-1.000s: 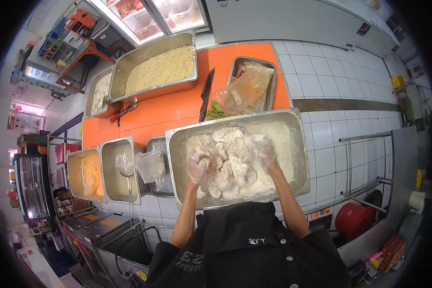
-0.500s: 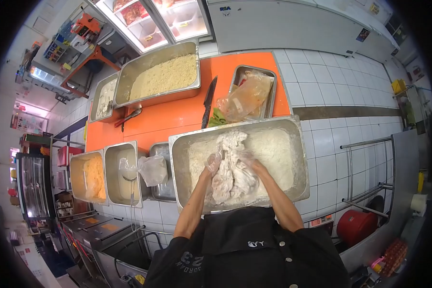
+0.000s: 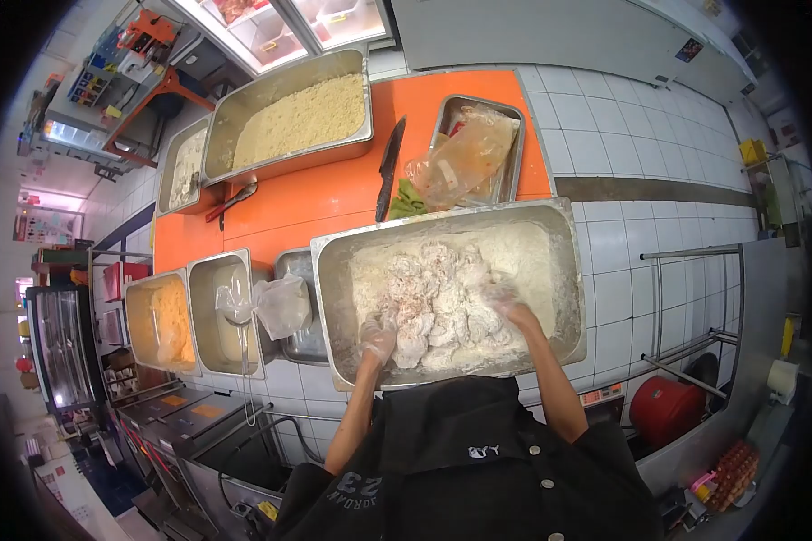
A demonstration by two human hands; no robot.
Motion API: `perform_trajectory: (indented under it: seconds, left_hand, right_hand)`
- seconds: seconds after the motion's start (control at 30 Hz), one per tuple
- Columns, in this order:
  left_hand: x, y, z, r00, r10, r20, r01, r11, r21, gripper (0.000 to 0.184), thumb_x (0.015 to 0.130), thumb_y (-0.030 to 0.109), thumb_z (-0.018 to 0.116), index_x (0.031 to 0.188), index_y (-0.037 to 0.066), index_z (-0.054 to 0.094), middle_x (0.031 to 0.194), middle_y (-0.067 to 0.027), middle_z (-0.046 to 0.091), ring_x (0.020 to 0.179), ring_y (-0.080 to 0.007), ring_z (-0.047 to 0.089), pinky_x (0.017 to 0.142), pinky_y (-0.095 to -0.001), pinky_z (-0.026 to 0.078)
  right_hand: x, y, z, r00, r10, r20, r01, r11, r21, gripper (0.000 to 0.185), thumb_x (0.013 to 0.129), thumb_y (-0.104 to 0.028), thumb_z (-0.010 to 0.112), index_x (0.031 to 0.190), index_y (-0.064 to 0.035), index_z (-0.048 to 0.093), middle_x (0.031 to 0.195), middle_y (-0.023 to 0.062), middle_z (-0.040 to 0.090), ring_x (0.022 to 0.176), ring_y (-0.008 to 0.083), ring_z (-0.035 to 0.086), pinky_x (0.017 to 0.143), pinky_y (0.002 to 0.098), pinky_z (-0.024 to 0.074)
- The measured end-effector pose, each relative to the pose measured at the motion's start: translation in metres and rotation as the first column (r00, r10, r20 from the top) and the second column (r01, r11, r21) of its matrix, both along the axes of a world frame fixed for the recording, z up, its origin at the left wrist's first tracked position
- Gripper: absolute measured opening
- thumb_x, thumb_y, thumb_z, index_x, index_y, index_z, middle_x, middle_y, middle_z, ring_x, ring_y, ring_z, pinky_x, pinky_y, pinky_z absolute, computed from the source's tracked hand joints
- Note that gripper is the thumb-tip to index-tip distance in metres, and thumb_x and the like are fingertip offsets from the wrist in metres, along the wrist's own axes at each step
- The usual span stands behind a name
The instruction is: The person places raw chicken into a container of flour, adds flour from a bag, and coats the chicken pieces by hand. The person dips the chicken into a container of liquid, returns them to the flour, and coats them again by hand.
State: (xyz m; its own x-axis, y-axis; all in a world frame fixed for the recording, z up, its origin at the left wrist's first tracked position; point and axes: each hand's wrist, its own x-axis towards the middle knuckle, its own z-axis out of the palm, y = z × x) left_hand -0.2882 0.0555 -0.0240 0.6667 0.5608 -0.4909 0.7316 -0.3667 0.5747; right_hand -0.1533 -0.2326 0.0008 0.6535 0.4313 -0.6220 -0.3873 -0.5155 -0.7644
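A large steel pan [image 3: 329,338] of white flour [image 3: 528,261] stands in front of me. Lumpy pieces of floured meat, perhaps chicken [image 3: 438,311], lie spread in its middle. My left hand [image 3: 379,334], in a thin clear glove dusted with flour, rests at the left edge of the pieces with its fingers apart, touching them. On the other side, my right hand [image 3: 501,293] is over the right edge of the pieces. Motion smears its fingers, so their grip does not show.
Beyond the pan, an orange table [image 3: 289,221] bears a knife [image 3: 391,167], tongs [image 3: 232,202], a tray [image 3: 517,149] with a plastic bag [image 3: 465,171], and a deep pan of crumbs [image 3: 298,122]. Leftward are pans with orange contents [image 3: 171,316] and pale liquid with a strainer [image 3: 237,316].
The heaped pieces have dropped and spread out across the flour. My hands have moved apart, the left one toward me and left, the right one rightward. The view has shifted slightly.
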Motion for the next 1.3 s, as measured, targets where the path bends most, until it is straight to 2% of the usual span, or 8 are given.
perform_trajectory:
  seconds: [0.1, 0.3, 0.5, 0.57, 0.63, 0.77, 0.93, 1.3]
  left_hand:
    - [0.035, -0.016, 0.008, 0.987, -0.129, 0.093, 0.148, 0.957, -0.25, 0.061, 0.091, 0.054, 0.047, 0.113, -0.002, 0.06, 0.083, -0.0138, 0.064, 0.078, -0.0185, 0.056, 0.073, -0.0334, 0.045]
    - [0.095, -0.043, 0.032, 0.953, -0.258, 0.161, 0.271, 0.96, -0.069, 0.071, 0.095, 0.055, 0.03, 0.095, -0.008, 0.063, 0.088, -0.0261, 0.064, 0.081, -0.0383, 0.06, 0.078, -0.0441, 0.044]
    - [0.078, -0.013, 0.062, 0.931, 0.191, 0.312, 0.103, 0.681, -0.725, 0.053, 0.098, 0.045, 0.036, 0.079, 0.002, 0.061, 0.078, -0.0074, 0.06, 0.071, -0.0182, 0.055, 0.073, -0.0319, 0.046]
    - [0.061, 0.011, 0.082, 0.634, -0.356, 0.686, 0.538, 0.841, -0.06, 0.043, 0.098, 0.039, 0.043, 0.089, 0.002, 0.063, 0.083, -0.0049, 0.061, 0.075, -0.0148, 0.056, 0.073, -0.0291, 0.047]
    - [0.031, 0.032, 0.067, 0.626, -0.53, 0.573, 0.498, 0.836, 0.229, 0.037, 0.096, 0.036, 0.048, 0.094, 0.002, 0.063, 0.082, -0.0037, 0.061, 0.073, -0.0131, 0.056, 0.068, -0.0291, 0.047]
    - [0.01, 0.011, 0.033, 0.981, -0.035, 0.19, 0.111, 0.907, -0.405, 0.034, 0.091, 0.037, 0.058, 0.095, 0.003, 0.063, 0.078, -0.0027, 0.061, 0.067, -0.0123, 0.054, 0.061, -0.031, 0.047]
    - [0.025, -0.02, -0.004, 0.997, 0.073, 0.04, -0.041, 0.849, -0.527, 0.045, 0.094, 0.044, 0.05, 0.11, 0.002, 0.055, 0.091, -0.0027, 0.059, 0.084, -0.0113, 0.053, 0.071, -0.0299, 0.046]
    - [0.084, -0.044, 0.095, 0.905, -0.188, 0.381, 0.328, 0.879, -0.345, 0.033, 0.09, 0.03, 0.056, 0.103, 0.0, 0.063, 0.089, -0.0123, 0.065, 0.08, -0.0199, 0.06, 0.075, -0.0305, 0.047]
  right_hand:
    - [-0.013, 0.033, -0.033, 0.827, 0.325, 0.459, -0.282, 0.946, -0.163, 0.039, 0.097, -0.02, 0.041, 0.134, -0.0058, 0.047, 0.135, 0.0067, 0.051, 0.125, 0.0196, 0.046, 0.106, 0.0329, 0.0356]
    - [-0.023, 0.061, -0.001, 0.997, -0.03, -0.072, 0.054, 0.933, 0.356, 0.04, 0.096, -0.02, 0.044, 0.133, -0.0065, 0.047, 0.136, 0.0068, 0.05, 0.125, 0.02, 0.046, 0.106, 0.0337, 0.0358]
    - [-0.025, 0.035, 0.019, 0.983, -0.027, -0.183, 0.114, 0.869, 0.482, 0.041, 0.094, -0.021, 0.048, 0.133, -0.0072, 0.048, 0.137, 0.0069, 0.049, 0.125, 0.0204, 0.045, 0.106, 0.0346, 0.0359]
    - [-0.022, 0.002, -0.003, 0.977, -0.099, -0.19, 0.195, 0.778, 0.597, 0.043, 0.09, -0.022, 0.055, 0.13, -0.0092, 0.05, 0.136, 0.0056, 0.049, 0.126, 0.0196, 0.043, 0.104, 0.0353, 0.0377]
    - [-0.022, -0.031, 0.003, 0.726, 0.064, 0.685, -0.118, 0.992, 0.033, 0.037, 0.089, -0.02, 0.056, 0.123, -0.0056, 0.055, 0.129, 0.0064, 0.055, 0.12, 0.0176, 0.049, 0.101, 0.0334, 0.0391]
    - [-0.011, -0.034, -0.007, 0.728, 0.663, 0.176, -0.416, 0.631, -0.655, 0.045, 0.087, -0.024, 0.056, 0.129, -0.0067, 0.052, 0.12, 0.0111, 0.06, 0.111, 0.0231, 0.055, 0.099, 0.0344, 0.0401]
    - [-0.035, 0.017, -0.03, 0.991, -0.011, -0.132, 0.063, 0.916, 0.396, 0.047, 0.088, -0.017, 0.059, 0.131, -0.0024, 0.049, 0.127, 0.0084, 0.055, 0.117, 0.02, 0.048, 0.102, 0.0279, 0.0349]
    - [0.007, -0.025, 0.005, 0.982, 0.144, 0.12, -0.168, 0.96, 0.224, 0.05, 0.089, -0.014, 0.057, 0.134, 0.0009, 0.042, 0.134, 0.0106, 0.049, 0.118, 0.0211, 0.05, 0.103, 0.0315, 0.0368]
